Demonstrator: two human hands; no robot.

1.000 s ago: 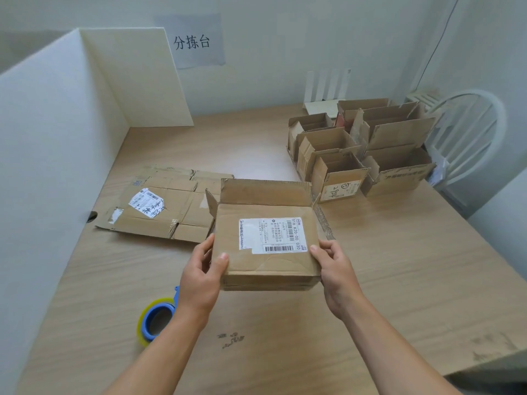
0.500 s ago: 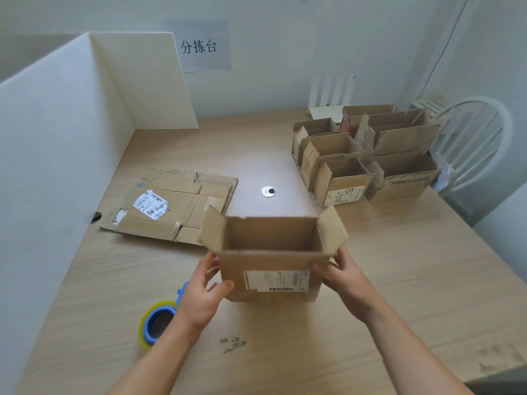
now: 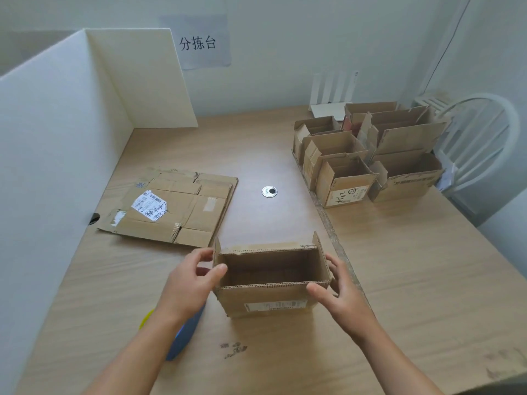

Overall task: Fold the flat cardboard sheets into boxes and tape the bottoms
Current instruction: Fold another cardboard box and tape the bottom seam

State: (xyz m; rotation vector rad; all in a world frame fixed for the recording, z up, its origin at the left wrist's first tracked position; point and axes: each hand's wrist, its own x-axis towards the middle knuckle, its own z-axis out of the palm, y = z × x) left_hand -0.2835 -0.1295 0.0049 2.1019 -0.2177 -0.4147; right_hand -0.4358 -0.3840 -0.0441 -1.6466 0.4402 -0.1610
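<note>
A small brown cardboard box [image 3: 268,299] stands upright on the wooden table [image 3: 413,280], its open top facing me and a white label on its near wall. My left hand [image 3: 189,283] holds its left side, thumb at the near-left corner and fingers curled by the left flap. My right hand [image 3: 343,295] holds the right side, thumb on the near wall's top edge. A stack of flat cardboard sheets [image 3: 176,208] lies to the left. A yellow-and-blue tape roll [image 3: 184,333] is partly hidden under my left forearm.
Several folded open boxes [image 3: 352,178] stand in a group at the back right. A white partition [image 3: 57,143] walls the table's left side. A white chair [image 3: 484,129] sits beyond the right edge. A round cable hole [image 3: 269,191] is mid-table.
The box has turned from its labelled face tilted towards me to upright with the open top up, and sits lower and nearer. Both hands stayed on its sides.
</note>
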